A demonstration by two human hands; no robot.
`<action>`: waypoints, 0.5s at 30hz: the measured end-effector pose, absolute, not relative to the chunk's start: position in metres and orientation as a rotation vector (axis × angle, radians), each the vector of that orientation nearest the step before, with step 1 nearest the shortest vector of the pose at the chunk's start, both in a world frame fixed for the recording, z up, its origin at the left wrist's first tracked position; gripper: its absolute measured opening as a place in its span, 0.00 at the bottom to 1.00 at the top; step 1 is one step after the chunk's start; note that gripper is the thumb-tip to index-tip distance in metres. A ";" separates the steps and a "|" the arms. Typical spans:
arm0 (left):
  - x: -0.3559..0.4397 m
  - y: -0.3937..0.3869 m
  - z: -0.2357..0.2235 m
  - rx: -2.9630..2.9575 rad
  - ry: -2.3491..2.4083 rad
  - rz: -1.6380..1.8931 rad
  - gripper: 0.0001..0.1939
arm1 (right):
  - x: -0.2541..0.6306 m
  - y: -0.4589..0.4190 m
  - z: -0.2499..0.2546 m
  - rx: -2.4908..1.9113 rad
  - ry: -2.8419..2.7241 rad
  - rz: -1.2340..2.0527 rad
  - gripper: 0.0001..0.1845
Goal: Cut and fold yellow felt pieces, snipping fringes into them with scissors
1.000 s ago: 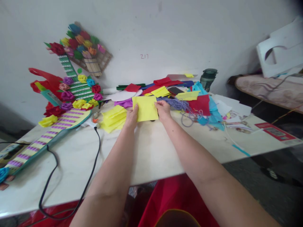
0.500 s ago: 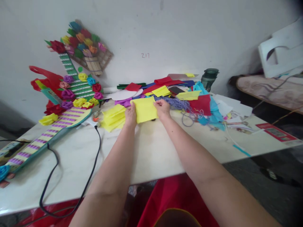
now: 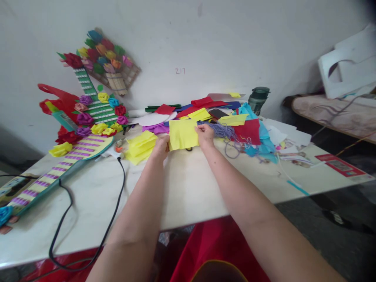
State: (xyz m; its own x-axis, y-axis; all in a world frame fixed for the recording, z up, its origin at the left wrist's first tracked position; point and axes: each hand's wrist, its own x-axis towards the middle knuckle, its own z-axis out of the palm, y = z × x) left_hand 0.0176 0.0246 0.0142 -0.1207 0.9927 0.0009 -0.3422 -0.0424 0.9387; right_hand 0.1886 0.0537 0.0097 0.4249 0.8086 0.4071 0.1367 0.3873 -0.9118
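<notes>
A yellow rectangle of crepe paper (image 3: 184, 135) hangs upright over the table, spread between my hands. The right hand (image 3: 205, 135) pinches its upper right edge with the fingers bent. At the lower left edge, my left hand (image 3: 161, 147) is closed against the paper; its fingertips are partly hidden. Just left of that hand lies a stack of yellow crepe sheets (image 3: 140, 147). Behind the right hand is a tangle of purple yarn (image 3: 221, 130).
A letter-shaped board (image 3: 63, 166) decked with paper flowers stands left, near a glue gun (image 3: 113, 150) and its black cable (image 3: 122, 188). Coloured paper, including a red sheet (image 3: 248, 133), heaps along the wall. A dark green bottle (image 3: 259, 98) stands behind on the right.
The yellow paper has moved slightly right with my right hand. My left hand has shifted from gripping over its left side to its lower left edge.
</notes>
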 end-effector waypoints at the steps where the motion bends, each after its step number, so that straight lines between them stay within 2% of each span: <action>1: 0.018 0.024 0.014 0.923 1.045 1.433 0.07 | 0.189 0.054 0.009 -1.110 -1.065 0.545 0.05; 8: 0.014 0.029 0.011 1.011 1.063 1.596 0.16 | 0.194 0.059 0.005 -1.180 -0.975 0.524 0.05; 15: 0.010 0.031 0.013 1.044 1.053 1.630 0.20 | 0.214 0.054 0.018 -1.242 -0.595 0.596 0.06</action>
